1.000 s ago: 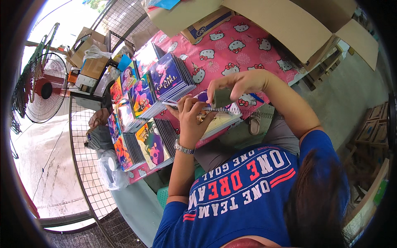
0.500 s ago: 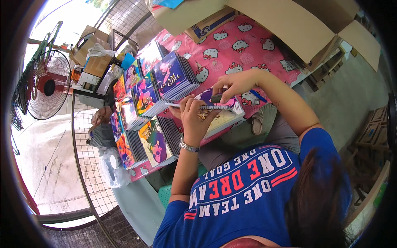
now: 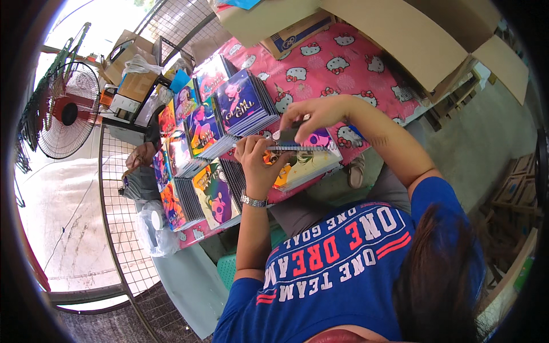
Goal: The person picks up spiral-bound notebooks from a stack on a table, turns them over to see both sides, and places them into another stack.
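My left hand (image 3: 258, 160) grips the left end of a spiral notebook (image 3: 311, 149), which is held edge-on with its coil edge up. My right hand (image 3: 320, 116) is closed, with bent fingers, on a small dark object (image 3: 287, 138) beside that coil edge; its kind is hard to make out. A thin wire coil (image 3: 357, 146) runs out past the notebook's right end. Beneath it lie more notebooks (image 3: 317, 164) with colourful illustrated covers, partly hidden by my hands.
Stacked spiral notebooks (image 3: 240, 103) fill the table's left side. A pink patterned tablecloth (image 3: 320, 71) covers the table. An open cardboard box (image 3: 400, 40) stands at the far right, a fan (image 3: 68, 111) at the left. A clear plastic bag (image 3: 154, 228) sits by the left edge.
My right hand has shifted left along the notebook's coil edge with the dark object, its wrist raised a little. The left hand keeps its grip on the notebook.
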`<state>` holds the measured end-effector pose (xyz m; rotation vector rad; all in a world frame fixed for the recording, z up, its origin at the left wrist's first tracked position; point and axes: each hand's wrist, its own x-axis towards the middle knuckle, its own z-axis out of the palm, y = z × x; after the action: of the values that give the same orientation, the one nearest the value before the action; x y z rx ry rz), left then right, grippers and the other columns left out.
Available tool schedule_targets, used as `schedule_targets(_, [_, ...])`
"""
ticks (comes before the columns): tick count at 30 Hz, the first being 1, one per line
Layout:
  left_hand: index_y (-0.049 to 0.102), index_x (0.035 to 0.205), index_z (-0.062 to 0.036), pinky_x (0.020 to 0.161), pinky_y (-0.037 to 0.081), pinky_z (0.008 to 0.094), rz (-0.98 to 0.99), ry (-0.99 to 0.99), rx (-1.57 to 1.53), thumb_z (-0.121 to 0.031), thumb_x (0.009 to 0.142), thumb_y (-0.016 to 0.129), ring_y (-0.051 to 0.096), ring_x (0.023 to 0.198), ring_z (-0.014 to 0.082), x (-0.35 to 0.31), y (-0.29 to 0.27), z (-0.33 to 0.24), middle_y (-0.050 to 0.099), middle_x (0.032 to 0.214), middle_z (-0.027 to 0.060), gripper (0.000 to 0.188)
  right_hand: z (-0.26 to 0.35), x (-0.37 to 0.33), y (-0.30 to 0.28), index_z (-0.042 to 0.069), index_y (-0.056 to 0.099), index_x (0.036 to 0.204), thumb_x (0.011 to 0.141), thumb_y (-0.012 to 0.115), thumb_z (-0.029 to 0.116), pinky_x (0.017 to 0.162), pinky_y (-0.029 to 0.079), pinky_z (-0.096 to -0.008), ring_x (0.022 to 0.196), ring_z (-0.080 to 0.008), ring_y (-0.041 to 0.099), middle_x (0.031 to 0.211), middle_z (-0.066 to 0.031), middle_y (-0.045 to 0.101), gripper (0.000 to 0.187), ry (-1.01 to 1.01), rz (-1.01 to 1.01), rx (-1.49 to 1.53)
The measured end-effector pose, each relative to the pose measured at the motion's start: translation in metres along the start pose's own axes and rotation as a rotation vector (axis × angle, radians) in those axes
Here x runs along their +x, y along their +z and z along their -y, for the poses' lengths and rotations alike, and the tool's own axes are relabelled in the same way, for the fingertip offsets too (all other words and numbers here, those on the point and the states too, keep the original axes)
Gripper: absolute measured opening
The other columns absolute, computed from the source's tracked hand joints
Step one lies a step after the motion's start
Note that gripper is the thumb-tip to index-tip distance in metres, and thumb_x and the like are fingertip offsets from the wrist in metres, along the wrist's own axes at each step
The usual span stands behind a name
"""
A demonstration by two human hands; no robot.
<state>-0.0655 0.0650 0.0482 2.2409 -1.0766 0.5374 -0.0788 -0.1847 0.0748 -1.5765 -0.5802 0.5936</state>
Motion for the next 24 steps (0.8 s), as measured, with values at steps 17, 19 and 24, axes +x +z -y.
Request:
schedule_targets(17, [0.062, 0.082, -0.0073, 0.08, 0.043, 0.04, 0.033, -0.074, -0.096, -0.021, 0.056, 0.089, 0.054, 0.09, 0.028, -0.001, 0.0, 0.011, 0.06, 0.085, 0.0054, 0.04, -0.006, 0.016, -0.002, 0.006, 0.059, 0.122, 0.083, 0.072, 0.032, 0.085, 0.045, -0.0267, 0.099, -0.0114, 0.056, 0.105, 0.0003, 0.059, 0.048, -0.077, 0.039, -0.061])
schedule_targets(19, [0.062, 0.083, -0.007, 0.079, 0.044, 0.0396, -0.003, -0.05, -0.102, -0.018, 0.056, 0.089, 0.054, 0.088, 0.0278, 0.003, -0.001, 0.004, 0.061, 0.084, 0.005, 0.04, -0.01, 0.017, -0.004, 0.008, 0.059, 0.122, 0.082, 0.071, 0.036, 0.083, 0.044, -0.0266, 0.098, -0.0094, 0.053, 0.104, 0.0017, 0.058, 0.05, -0.096, -0.081, -0.119])
schedule_targets(24, [0.062, 0.085, -0.0052, 0.081, 0.045, 0.0393, 0.011, -0.092, -0.16, -0.013, 0.058, 0.089, 0.055, 0.091, 0.0279, 0.006, 0.0, -0.001, 0.062, 0.086, 0.0062, 0.039, -0.015, 0.022, -0.01, 0.008, 0.058, 0.123, 0.084, 0.07, 0.034, 0.083, 0.044, -0.0276, 0.101, -0.0079, 0.054, 0.108, 0.0017, 0.059, 0.048, 0.041, 0.037, 0.057])
